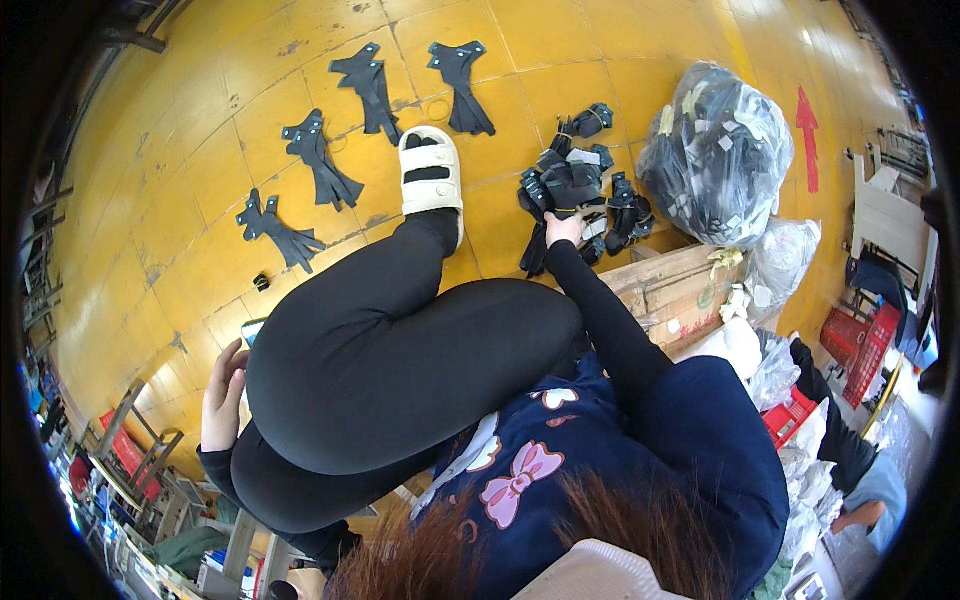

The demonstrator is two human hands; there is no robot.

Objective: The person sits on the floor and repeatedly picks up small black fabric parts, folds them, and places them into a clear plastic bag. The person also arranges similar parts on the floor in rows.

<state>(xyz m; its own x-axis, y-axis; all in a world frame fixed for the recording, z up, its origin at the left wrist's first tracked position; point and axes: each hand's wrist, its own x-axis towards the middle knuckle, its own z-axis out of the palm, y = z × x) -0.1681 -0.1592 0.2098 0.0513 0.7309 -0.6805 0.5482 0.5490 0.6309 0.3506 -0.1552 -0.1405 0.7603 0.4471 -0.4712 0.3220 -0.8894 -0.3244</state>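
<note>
My right hand (565, 229) reaches down to a pile of black fabric pieces with small pale labels, its fingers closed on a banded bundle (568, 192). More tied bundles (628, 212) lie close by on the yellow floor. Beside my bent knee, my left hand (222, 395) has curved fingers, partly hidden by the leg. Just past its fingertips shows the edge of a phone-like object (252, 328); whether the hand grips it is hidden. Ahead, single stacks of black pieces lie in a curve: one (275, 230), another (320, 160), then one (370, 88) and one (460, 85).
A large clear bag (715, 155) of black pieces stands at the right. Near my right arm is a cardboard box (665, 300), with white plastic bags (785, 265) behind it. My sandalled foot (430, 180) is between stacks and pile. Red baskets (870, 350) are far right.
</note>
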